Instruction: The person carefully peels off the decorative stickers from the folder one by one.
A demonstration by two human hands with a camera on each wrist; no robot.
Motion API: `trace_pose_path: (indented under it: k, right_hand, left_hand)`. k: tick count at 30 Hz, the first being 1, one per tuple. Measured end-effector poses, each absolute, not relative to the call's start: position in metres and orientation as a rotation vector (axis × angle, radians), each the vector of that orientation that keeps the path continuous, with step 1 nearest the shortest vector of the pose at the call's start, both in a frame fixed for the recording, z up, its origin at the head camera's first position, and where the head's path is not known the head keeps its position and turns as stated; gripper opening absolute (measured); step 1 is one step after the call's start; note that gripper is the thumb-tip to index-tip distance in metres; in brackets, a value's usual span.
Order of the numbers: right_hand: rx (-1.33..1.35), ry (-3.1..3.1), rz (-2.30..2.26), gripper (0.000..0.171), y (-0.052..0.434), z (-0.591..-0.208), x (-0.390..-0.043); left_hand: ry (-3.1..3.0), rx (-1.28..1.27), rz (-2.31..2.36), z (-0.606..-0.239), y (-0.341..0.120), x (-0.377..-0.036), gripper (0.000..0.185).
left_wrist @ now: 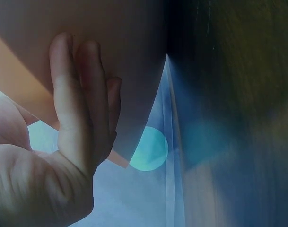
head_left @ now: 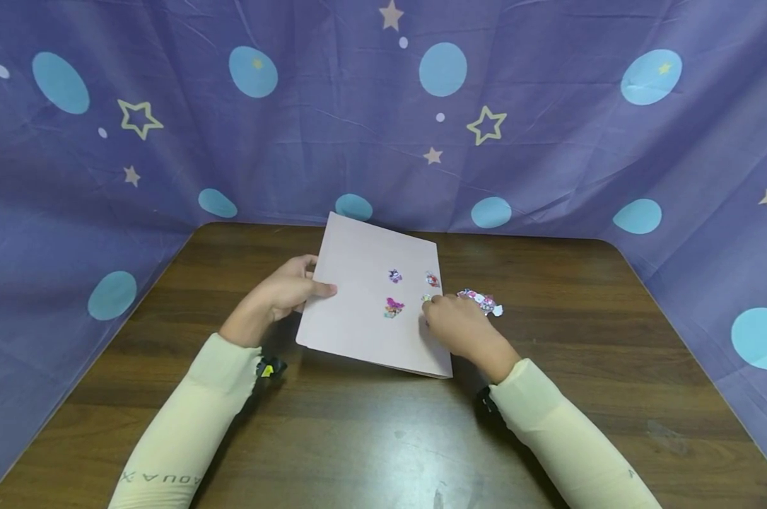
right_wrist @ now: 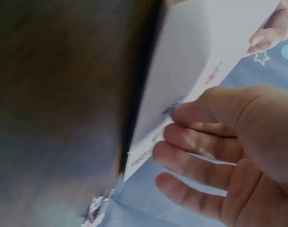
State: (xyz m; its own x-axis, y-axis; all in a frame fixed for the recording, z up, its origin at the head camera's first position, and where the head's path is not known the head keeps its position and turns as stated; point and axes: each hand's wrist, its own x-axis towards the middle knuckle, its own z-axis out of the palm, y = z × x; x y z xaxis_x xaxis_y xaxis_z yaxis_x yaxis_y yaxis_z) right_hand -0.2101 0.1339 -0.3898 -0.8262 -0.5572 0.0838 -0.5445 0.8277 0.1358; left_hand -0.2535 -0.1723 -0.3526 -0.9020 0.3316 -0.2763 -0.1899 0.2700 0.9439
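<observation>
A pale pink sheet of card (head_left: 358, 304) lies tilted on the wooden table (head_left: 383, 438). My left hand (head_left: 313, 284) holds its left edge, thumb on top. In the left wrist view the fingers (left_wrist: 82, 94) lie straight against the underside of the card (left_wrist: 134, 47), which is lifted a little. Three small stickers (head_left: 393, 307) are stuck on the card. My right hand (head_left: 430, 305) rests at the card's right edge, its fingertips touching a small sticker (head_left: 426, 298) there. In the right wrist view that hand (right_wrist: 177, 123) has loosely curled fingers (right_wrist: 191, 142) against the card (right_wrist: 191, 47).
A strip of colourful stickers (head_left: 481, 301) lies on the table just right of the card, beyond my right hand; it also shows as the sticker strip (right_wrist: 96, 210). A purple cloth with stars and blue dots (head_left: 383, 127) walls the table at the back and sides.
</observation>
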Motion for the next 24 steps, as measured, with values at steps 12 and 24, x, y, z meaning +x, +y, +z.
trace_pose_path:
  k: [12,24]
  right_hand:
    - [0.952,-2.766,-0.243,0.011,0.1328,-0.3874,-0.2066]
    - [0.925,-2.724,-0.327,0.011,0.1309,-0.3915,-0.2048]
  left_hand:
    - [2.136,0.130,1.659,-0.3518,-0.1728,-0.2535,0.067]
    - [2.126,0.128,1.671,-0.3520,-0.1720,-0.2514,0.065]
